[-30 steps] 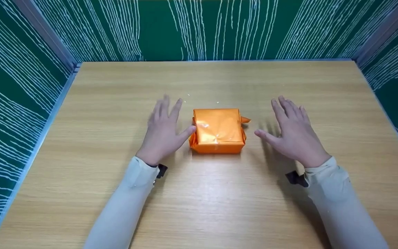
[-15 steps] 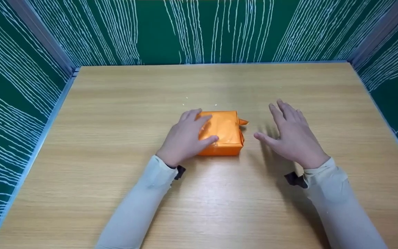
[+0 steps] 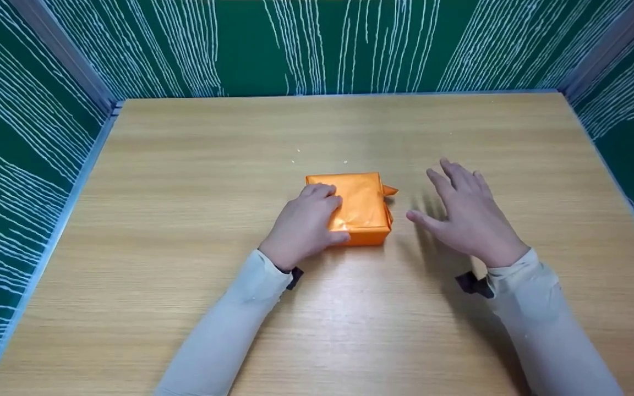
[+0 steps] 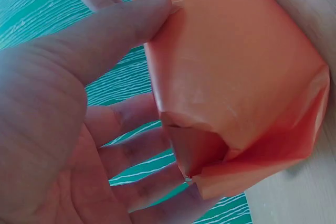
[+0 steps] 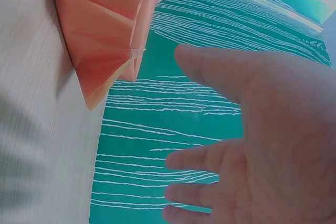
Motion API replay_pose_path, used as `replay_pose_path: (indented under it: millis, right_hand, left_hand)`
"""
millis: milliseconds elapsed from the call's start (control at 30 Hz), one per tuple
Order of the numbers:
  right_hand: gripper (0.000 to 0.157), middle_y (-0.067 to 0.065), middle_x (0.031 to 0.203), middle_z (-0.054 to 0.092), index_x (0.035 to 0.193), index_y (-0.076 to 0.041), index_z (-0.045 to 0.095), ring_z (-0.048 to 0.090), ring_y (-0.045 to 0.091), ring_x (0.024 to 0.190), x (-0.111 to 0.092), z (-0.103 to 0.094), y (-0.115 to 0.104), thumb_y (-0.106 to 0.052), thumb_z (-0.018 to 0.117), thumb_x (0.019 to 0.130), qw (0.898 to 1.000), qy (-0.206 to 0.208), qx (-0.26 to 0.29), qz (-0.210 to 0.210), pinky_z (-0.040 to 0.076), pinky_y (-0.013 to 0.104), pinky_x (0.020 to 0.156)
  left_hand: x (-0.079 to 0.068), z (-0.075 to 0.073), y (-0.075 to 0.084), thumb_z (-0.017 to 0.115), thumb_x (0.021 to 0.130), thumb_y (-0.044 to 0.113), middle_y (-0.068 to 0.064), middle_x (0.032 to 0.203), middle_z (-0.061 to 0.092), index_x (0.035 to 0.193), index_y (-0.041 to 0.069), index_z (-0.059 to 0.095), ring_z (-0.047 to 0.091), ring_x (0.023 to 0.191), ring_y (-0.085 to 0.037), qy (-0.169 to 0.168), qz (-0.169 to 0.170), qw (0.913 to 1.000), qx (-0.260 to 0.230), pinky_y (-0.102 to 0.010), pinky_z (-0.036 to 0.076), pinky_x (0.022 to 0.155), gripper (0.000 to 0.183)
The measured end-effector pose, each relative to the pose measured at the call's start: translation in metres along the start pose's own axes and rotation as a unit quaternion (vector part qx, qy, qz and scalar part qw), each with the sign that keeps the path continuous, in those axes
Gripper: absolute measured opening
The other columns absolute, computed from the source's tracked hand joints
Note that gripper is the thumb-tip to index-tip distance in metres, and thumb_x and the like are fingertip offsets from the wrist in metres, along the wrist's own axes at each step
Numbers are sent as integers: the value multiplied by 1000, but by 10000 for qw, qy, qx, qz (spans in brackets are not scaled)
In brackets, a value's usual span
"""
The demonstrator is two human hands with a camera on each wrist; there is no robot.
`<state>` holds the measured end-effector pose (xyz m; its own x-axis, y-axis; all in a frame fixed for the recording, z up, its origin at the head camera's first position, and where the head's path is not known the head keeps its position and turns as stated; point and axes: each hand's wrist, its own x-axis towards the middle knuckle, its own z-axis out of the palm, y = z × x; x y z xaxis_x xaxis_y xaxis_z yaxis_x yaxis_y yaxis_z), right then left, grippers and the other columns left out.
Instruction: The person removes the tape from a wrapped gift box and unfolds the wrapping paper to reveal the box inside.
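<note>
A box wrapped in shiny orange paper (image 3: 361, 201) lies flat on the wooden table. My left hand (image 3: 303, 225) grips its left part, fingers over the top and thumb on the near side. In the left wrist view, the thumb (image 4: 131, 19) presses the orange wrapping (image 4: 226, 51), and the folded end of the paper gapes a little. My right hand (image 3: 465, 214) hovers to the right of the box, apart from it, fingers spread and holding nothing. From the right wrist view, a pointed paper flap sticks out of the box's right end (image 5: 100, 35).
The wooden tabletop (image 3: 185, 148) bears a few tiny white specks (image 3: 345, 162) beyond the box. Green panels with white wavy lines (image 3: 251, 49) stand along the back and both sides. A dark wrist strap piece (image 3: 474, 284) shows at the right cuff.
My left hand has moved right from beside the box onto its left part and now grips it. The box has barely shifted. My right hand stays about where it was.
</note>
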<state>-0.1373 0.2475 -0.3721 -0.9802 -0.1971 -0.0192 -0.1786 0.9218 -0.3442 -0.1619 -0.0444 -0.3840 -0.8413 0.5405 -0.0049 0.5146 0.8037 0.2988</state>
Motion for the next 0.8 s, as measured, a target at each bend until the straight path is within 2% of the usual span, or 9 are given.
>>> replay_pose_path:
  millis: [67, 133, 200, 267, 367, 467, 800]
  right_hand:
    - [89, 26, 163, 30, 154, -2, 44, 26, 49, 149, 0, 0, -2, -64, 63, 94, 9999, 124, -11, 11, 12, 65, 122]
    - [76, 26, 153, 46, 146, -1, 55, 42, 48, 139, 0, 0, -5, -57, 66, 95, 9993, 356, 15, -86, 28, 65, 117]
    - [60, 23, 139, 59, 135, -1, 64, 56, 45, 125, 1, -1, -8, -47, 69, 97, 9982, 556, 91, -222, 42, 63, 106]
    - [46, 20, 127, 67, 127, -2, 69, 64, 41, 112, 2, -2, -12, -36, 73, 97, 9971, 642, 200, -348, 51, 60, 94]
    - [35, 13, 120, 70, 123, -6, 72, 67, 34, 105, 10, -5, -21, -27, 75, 96, 9968, 557, 384, -433, 55, 54, 88]
    - [32, 10, 118, 70, 122, -9, 73, 66, 31, 103, 20, -4, -31, -25, 77, 95, 9964, 422, 545, -493, 56, 50, 88]
    - [43, 10, 114, 68, 132, -10, 68, 65, 30, 99, 37, 13, -41, -22, 80, 92, 9969, 181, 529, -560, 57, 45, 85]
  left_hand:
    - [0, 0, 0, 79, 88, 45, -13, 150, 54, 137, 6, 66, 45, 142, -31, 15, 45, 10000, 60, -50, 52, 102, 64]
    - [0, 0, 0, 79, 87, 43, -13, 149, 55, 135, 6, 66, 45, 141, -32, 36, 106, 9999, 120, -50, 53, 100, 61]
    - [-1, 0, -1, 81, 87, 41, -13, 149, 55, 133, 7, 67, 45, 141, -32, 48, 154, 9997, 157, -50, 54, 99, 60]
    - [-1, 0, -1, 82, 86, 40, -12, 148, 55, 130, 7, 68, 45, 140, -32, 68, 192, 9996, 175, -49, 55, 98, 57]
    - [-1, 0, -2, 83, 86, 40, -12, 147, 56, 127, 7, 68, 47, 138, -32, 113, 167, 9995, 238, -48, 56, 95, 55]
    - [-1, 1, -2, 82, 86, 41, -12, 146, 56, 127, 7, 68, 47, 137, -32, 118, 120, 9993, 333, -48, 56, 95, 55]
    - [0, 0, 1, 80, 88, 44, -11, 147, 55, 129, 8, 67, 47, 137, -31, 76, 133, 9988, 475, -47, 56, 96, 57]
